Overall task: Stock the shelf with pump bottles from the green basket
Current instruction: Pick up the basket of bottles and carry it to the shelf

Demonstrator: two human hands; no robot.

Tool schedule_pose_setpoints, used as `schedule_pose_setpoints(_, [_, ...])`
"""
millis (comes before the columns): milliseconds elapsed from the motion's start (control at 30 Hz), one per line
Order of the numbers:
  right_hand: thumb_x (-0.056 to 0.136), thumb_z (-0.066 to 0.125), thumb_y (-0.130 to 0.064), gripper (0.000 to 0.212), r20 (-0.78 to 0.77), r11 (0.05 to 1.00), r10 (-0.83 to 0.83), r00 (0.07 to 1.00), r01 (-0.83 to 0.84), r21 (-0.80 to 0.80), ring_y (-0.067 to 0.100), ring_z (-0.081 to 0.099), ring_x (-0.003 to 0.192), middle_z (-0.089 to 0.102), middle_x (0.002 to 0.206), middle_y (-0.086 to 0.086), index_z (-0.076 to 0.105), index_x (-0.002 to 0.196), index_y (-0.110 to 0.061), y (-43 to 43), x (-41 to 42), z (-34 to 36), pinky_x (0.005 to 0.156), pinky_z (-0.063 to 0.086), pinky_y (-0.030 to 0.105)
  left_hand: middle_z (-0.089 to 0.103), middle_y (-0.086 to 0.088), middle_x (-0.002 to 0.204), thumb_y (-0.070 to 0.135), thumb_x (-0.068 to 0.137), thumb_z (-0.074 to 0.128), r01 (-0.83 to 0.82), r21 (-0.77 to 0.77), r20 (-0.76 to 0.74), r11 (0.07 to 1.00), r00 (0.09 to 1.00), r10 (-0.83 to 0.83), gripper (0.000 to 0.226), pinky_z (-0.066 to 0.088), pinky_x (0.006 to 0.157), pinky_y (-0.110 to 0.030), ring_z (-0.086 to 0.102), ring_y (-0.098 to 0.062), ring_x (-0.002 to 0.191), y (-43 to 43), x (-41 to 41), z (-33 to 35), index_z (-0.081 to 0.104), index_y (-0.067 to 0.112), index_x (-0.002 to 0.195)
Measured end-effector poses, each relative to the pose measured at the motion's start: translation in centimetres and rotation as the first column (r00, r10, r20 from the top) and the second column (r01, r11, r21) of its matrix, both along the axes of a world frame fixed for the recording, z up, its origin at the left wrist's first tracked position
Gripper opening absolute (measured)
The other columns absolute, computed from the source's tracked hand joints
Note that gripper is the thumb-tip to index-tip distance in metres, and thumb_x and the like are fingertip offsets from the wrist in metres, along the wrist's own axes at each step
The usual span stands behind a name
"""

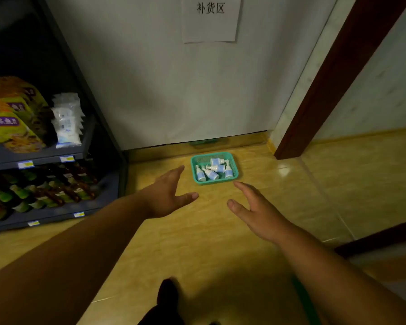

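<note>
A green basket [194, 170] sits on the tiled floor close to the wall. Inside it lie several white pump bottles with blue labels [212, 174], tipped at different angles. My left hand [168, 192] reaches toward the basket from the left, fingers spread and empty, its fingertips just short of the rim. My right hand [256, 208] is stretched out below and right of the basket, also open and empty. The dark shelf unit [99, 151] stands at the left.
The shelf holds yellow-green snack bags [12, 113], white packets [67, 120] and rows of drink bottles [45, 188] lower down. A paper sign [211, 18] hangs on the wall above the basket. A dark brown door frame [333, 80] stands at right. My shoe [167, 294] shows at the bottom.
</note>
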State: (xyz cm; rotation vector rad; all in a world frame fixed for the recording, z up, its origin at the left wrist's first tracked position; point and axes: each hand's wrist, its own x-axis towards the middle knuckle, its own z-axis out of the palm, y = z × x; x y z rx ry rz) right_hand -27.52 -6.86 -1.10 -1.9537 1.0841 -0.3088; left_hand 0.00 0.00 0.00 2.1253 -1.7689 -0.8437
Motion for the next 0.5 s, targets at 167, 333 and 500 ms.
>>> schedule_pose_setpoints(167, [0.086, 0.047, -0.072, 0.078, -0.064, 1.0, 0.0, 0.998, 0.002, 0.03, 0.005, 0.023, 0.144, 0.022, 0.16, -0.014, 0.025, 0.152, -0.038, -3.6, 3.8, -1.4, 0.115, 0.027, 0.034, 0.015, -0.003, 0.163, 0.076, 0.079, 0.048, -0.047, -0.011, -0.002, 0.999, 0.999, 0.047, 0.101, 0.022, 0.11, -0.033, 0.021, -0.024, 0.147, -3.9, 4.1, -1.7, 0.005, 0.026, 0.155])
schedule_pose_setpoints(333, [0.075, 0.038, -0.085, 0.094, -0.196, 0.998, 0.058, 0.979, -0.057, 0.007, 0.005, 0.024, 0.143, 0.024, 0.16, -0.012, 0.025, 0.153, -0.035, -8.6, 9.3, -2.6, 0.115, 0.028, 0.032, 0.015, -0.004, 0.163, 0.072, 0.082, 0.05, -0.085, -0.028, -0.057, 0.996, 0.995, 0.084, 0.1, 0.018, 0.112, -0.028, 0.019, -0.022, 0.148, -8.2, 10.2, -3.3, 0.008, 0.02, 0.156])
schedule_pose_setpoints(500, [0.08, 0.043, -0.079, 0.088, -0.268, 0.998, 0.063, 0.961, -0.066, 0.0, 0.01, 0.026, 0.145, 0.027, 0.159, -0.006, 0.029, 0.153, -0.031, -13.4, 15.0, -4.1, 0.117, 0.028, 0.036, 0.016, -0.005, 0.162, 0.065, 0.085, 0.053, -0.105, 0.016, -0.096, 0.994, 0.99, 0.106, 0.096, 0.018, 0.113, -0.027, 0.02, -0.021, 0.147, -13.0, 16.1, -4.7, 0.01, 0.017, 0.156])
